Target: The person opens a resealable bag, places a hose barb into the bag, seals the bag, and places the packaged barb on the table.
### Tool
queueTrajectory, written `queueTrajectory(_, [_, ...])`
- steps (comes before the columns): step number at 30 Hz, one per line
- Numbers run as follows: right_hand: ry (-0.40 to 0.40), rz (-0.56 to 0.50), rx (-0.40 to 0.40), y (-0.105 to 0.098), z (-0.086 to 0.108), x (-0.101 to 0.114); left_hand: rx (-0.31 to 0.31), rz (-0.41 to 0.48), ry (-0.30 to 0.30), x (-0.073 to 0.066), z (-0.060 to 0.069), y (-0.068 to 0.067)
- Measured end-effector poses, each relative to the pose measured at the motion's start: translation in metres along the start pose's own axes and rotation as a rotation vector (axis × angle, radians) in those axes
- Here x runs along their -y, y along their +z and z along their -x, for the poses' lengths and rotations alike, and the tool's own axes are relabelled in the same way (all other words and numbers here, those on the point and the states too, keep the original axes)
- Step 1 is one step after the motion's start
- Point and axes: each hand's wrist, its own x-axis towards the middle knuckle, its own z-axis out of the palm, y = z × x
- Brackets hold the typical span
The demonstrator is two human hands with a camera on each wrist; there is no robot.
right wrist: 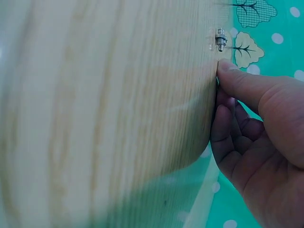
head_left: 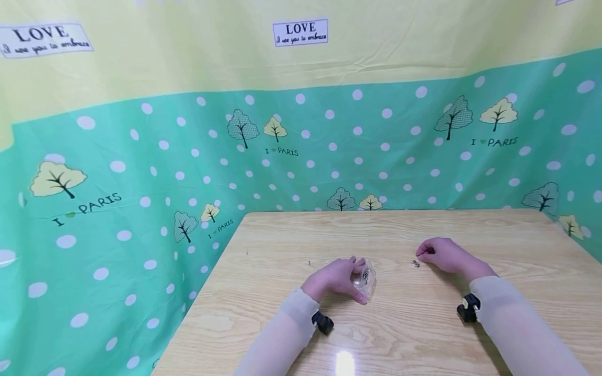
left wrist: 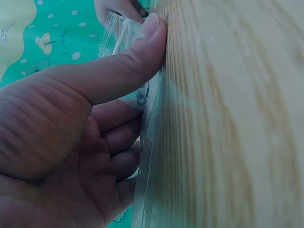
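A small clear zip bag (head_left: 368, 280) with tiny metal pieces in it lies on the table under my left hand (head_left: 336, 278), which grips it between thumb and fingers. In the left wrist view the thumb lies across the bag (left wrist: 124, 34) near its zip end. A few small shiny metal parts (head_left: 416, 263) sit together to the right of the bag. My right hand (head_left: 444, 254) is just beside them, fingertips down at the tabletop and fingers curled. Whether a tiny piece is between those fingertips is hidden. The right wrist view shows the metal parts (right wrist: 221, 39) beyond the thumb tip.
The wooden table (head_left: 263, 308) carries another tiny piece (head_left: 309, 262) left of the left hand and a small speck (head_left: 247, 253) farther left. A patterned green and yellow curtain (head_left: 301, 141) hangs behind and along the left side.
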Motion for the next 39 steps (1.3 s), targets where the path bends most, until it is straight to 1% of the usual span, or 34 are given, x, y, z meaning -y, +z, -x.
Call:
queueTrajectory(5, [-0.002,0.004,-0.002,0.0010,0.0004,-0.0002,0.000,-0.001,-0.003,0.0013,-0.0006,0.0011])
queueTrajectory(17, [0.022,-0.001,-0.002,0.0004,0.0018,-0.0006,-0.008,-0.003,-0.002,-0.0014,-0.0006,0.0003])
queueTrajectory(24, [0.061,-0.030,-0.010,0.0000,0.0033,0.0034,0.001,0.010,-0.008,-0.0005,-0.0004,0.0003])
queueTrajectory(28, [0.074,-0.046,-0.022,0.0002,0.0035,0.0020,0.001,0.014,-0.011,0.0004,-0.0021,0.0001])
queueTrajectory(34, [0.078,-0.058,-0.023,0.0026,0.0023,-0.0011,0.004,-0.009,-0.011,0.0020,-0.0023,0.0020])
queueTrajectory(39, [0.083,-0.063,-0.040,0.0026,0.0024,0.0002,-0.003,-0.004,-0.008,0.0004,-0.0020,0.0027])
